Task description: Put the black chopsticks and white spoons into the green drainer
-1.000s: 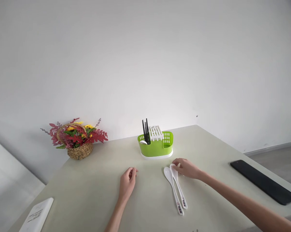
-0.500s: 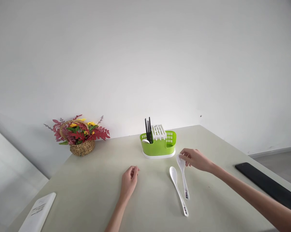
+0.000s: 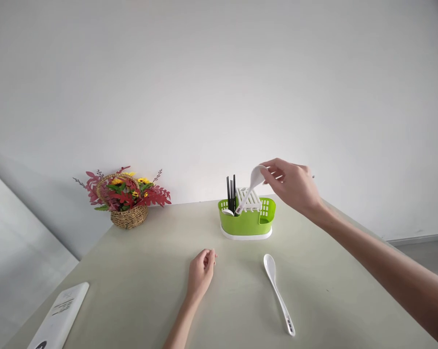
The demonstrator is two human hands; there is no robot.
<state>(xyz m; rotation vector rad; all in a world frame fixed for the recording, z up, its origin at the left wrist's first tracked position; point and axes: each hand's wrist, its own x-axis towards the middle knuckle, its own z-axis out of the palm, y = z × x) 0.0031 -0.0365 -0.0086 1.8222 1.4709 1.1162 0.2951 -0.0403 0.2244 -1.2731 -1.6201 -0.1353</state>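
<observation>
My right hand (image 3: 289,183) pinches a white spoon (image 3: 255,179) by its bowl, its handle slanting down to the left in front of the holder's white rack. Behind and below it stands a green utensil holder (image 3: 246,225) with a white base. Its left compartment holds several black chopsticks (image 3: 231,194) and another white spoon (image 3: 227,212). A further white spoon (image 3: 280,295) lies on the table, bowl toward the holder. My left hand (image 3: 202,272) rests on the table with its fingers curled closed; nothing shows in them.
A wicker basket (image 3: 129,217) of red and yellow artificial flowers stands by the wall at the back left. A white flat box-like object (image 3: 60,315) lies at the near left. The table (image 3: 149,271) meets the wall at the back, and its right edge runs behind my right arm.
My right hand has lifted one of the two spoons off the table, raised it toward the holder and tipped its handle downward. The left hand stays where it was. The view has shifted slightly.
</observation>
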